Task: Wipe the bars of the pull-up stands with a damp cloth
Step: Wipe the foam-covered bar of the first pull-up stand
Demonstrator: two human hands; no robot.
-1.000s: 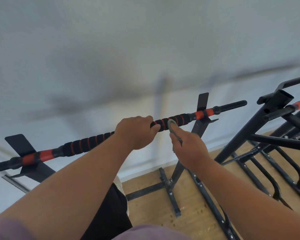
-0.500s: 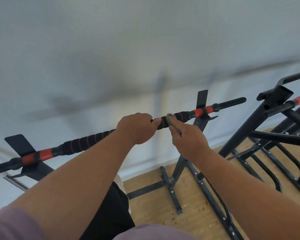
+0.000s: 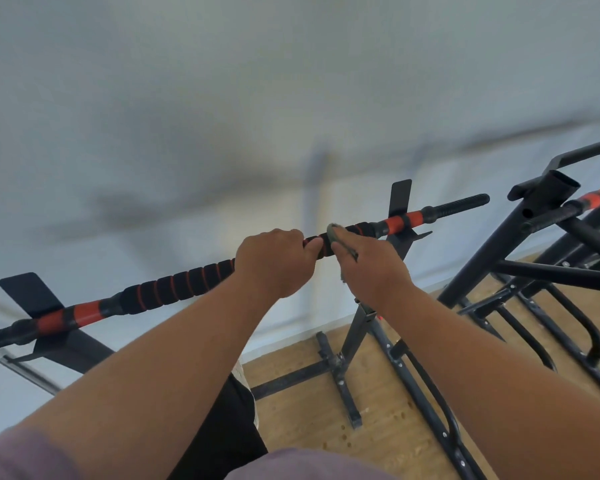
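Your bar point(image 3: 187, 284) runs across the view from low left to high right, resting in a cradle point(image 3: 400, 199) at the right and another point(image 3: 32, 294) at the left, so its long axis is the line any wipe has to follow. Your left hand point(image 3: 274, 261) is curled round the foam grip near mid-bar, steadying it. Your right hand point(image 3: 371, 268) sits just beside it on the right, fingers pinching the cloth point(image 3: 333, 233), which is folded over the bar and touching the black foam there. The two hands are close but apart, with a short strip of foam showing between them. Judgement: the unwiped run most easily reached lies to the right, through the red band point(image 3: 395, 223) to the bare knurled end point(image 3: 465, 202); the right hand is the nearer one and already carries the cloth. Travel should stay along the upward slope of the bar. The right cradle plate stands against the bar at the red band and may block a full wrap there. A second stand point(image 3: 534, 237) stands further right on the floor point(image 3: 309, 410), well apart from both hands.
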